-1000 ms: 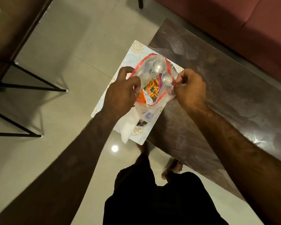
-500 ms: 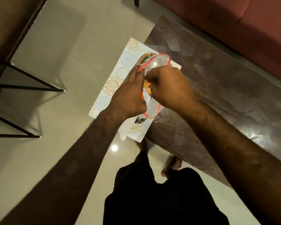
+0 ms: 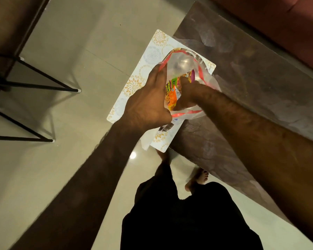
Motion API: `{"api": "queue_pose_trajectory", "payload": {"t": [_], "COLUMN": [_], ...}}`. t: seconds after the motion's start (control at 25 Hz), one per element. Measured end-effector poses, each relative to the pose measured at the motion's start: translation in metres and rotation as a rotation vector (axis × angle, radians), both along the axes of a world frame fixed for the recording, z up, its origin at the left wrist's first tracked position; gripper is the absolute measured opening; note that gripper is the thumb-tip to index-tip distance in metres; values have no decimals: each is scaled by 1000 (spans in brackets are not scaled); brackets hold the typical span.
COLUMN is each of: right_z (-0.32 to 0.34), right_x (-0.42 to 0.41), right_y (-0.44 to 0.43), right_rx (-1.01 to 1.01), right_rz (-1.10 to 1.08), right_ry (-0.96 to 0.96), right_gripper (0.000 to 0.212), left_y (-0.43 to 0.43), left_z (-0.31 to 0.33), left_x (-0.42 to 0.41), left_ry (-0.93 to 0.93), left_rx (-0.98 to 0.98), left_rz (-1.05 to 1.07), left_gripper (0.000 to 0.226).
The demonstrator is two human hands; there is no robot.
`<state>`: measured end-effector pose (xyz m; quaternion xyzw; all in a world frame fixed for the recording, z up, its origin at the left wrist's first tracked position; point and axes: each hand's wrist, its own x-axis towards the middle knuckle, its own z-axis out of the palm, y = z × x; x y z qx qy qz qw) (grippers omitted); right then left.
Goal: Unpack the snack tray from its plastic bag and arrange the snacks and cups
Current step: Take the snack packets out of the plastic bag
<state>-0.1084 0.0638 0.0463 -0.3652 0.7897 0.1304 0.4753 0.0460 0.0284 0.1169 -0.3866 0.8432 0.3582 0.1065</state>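
The right hand (image 3: 187, 94) has just gone into the bag (image 3: 181, 64), closing on a snack packet (image 3: 172, 94), while the left hand (image 3: 148, 103) is gripping the bag's rim, so unpacking is starting.

Bare forearms with no sleeves, left hand (image 3: 148, 103) and right hand (image 3: 190, 94) without rings or gloves, loose black shorts (image 3: 184, 219), bare feet (image 3: 197, 179) on the floor

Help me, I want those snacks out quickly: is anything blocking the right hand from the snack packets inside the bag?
Nothing visible does. The right hand is already inside the red-rimmed clear plastic bag, resting against the orange and green snack packets. The left hand holds the bag's mouth open.
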Motion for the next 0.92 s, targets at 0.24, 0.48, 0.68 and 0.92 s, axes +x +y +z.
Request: {"api": "queue_pose_trajectory", "payload": {"t": [0.24, 0.48, 0.68, 0.92], "right_z": [-14, 3, 66, 86], "right_x": [29, 27, 10, -13], "right_y": [-1, 7, 24, 49], "right_rx": [-84, -248, -548, -466], "right_rz": [66, -147, -615, -968], "right_ry": [97, 71, -172, -565], "right_gripper": [28, 18, 29, 43], "left_y": [5, 8, 1, -14], "left_z": [1, -17, -19, -10], "left_x": [-8, -10, -14, -9], "left_ry": [31, -33, -32, 265], "left_rx": [47, 36, 29, 540], "left_rz": [-20, 14, 43, 211], "left_gripper": [109, 107, 107, 70]}}
